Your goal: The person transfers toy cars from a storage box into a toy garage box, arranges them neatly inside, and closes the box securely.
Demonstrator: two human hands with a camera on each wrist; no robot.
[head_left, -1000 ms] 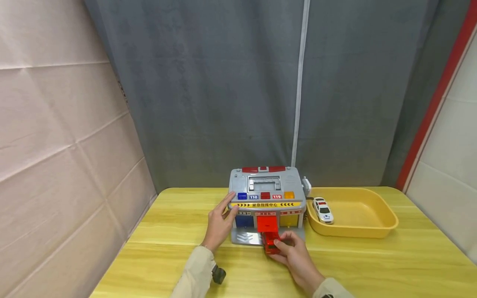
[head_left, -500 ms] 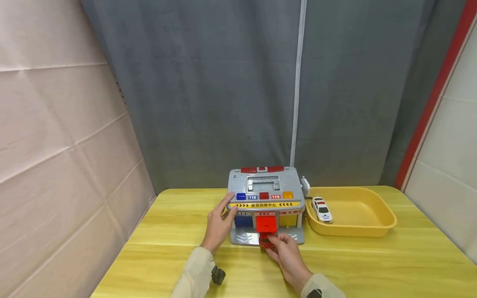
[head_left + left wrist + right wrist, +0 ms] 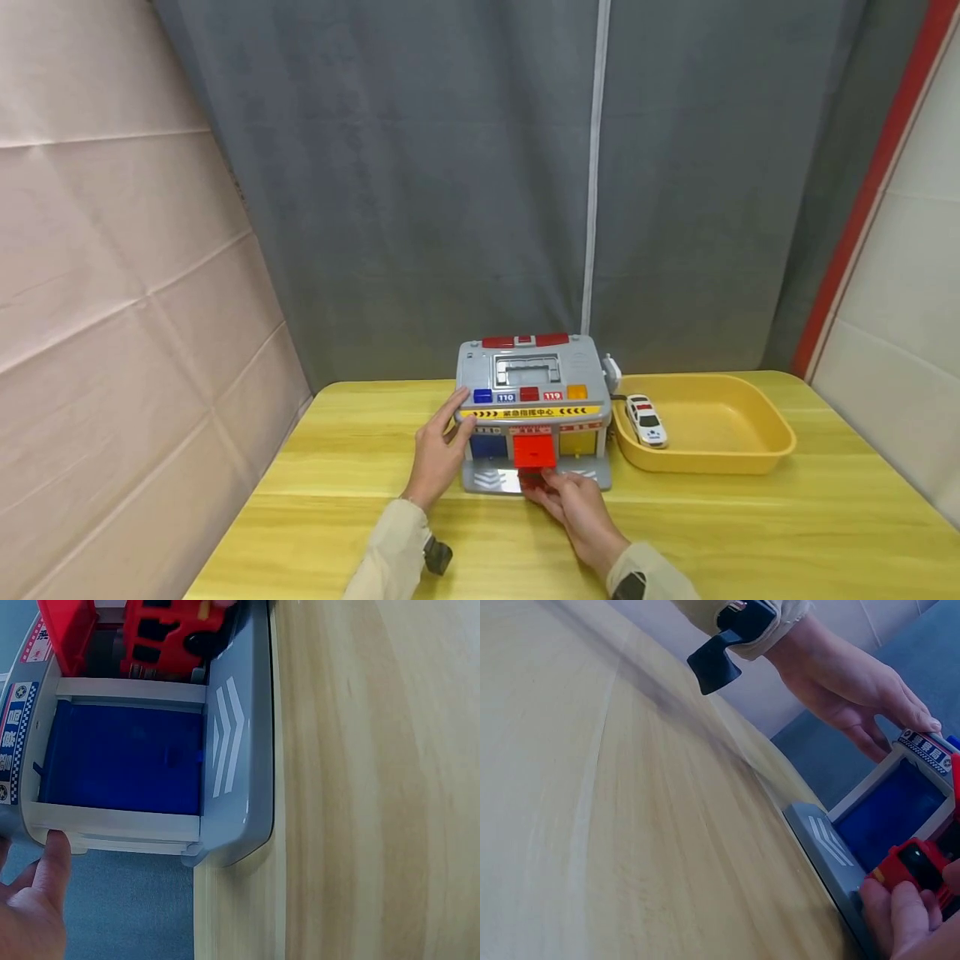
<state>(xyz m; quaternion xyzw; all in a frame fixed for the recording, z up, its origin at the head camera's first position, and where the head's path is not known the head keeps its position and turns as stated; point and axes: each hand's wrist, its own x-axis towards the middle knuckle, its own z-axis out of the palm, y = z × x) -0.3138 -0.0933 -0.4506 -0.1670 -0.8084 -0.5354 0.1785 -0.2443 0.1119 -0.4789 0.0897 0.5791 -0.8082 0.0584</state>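
A grey toy rescue station (image 3: 472, 367) stands on the table with its red middle door (image 3: 534, 452) swung up. My left hand (image 3: 437, 454) holds the roof's front left corner, with fingers on the roof edge and down by the side wall. My right hand (image 3: 579, 510) pinches a red toy car (image 3: 169, 634) with black windows at the middle bay. Most of the car is hidden under the raised door in the head view. In the right wrist view, the car's red end (image 3: 907, 862) shows between my fingers. The blue door (image 3: 124, 757) and the yellow door (image 3: 578, 443) are down.
To the station's right is a yellow tray (image 3: 750, 462). A white toy police car (image 3: 647, 422) leans on its left side. The station's grey ramp (image 3: 491, 477) extends toward me. A grey curtain (image 3: 412, 208) hangs behind the table (image 3: 337, 467).
My right hand has moved forward and slightly left, pushing the red car under the raised door. The left hand stays at the station's corner.
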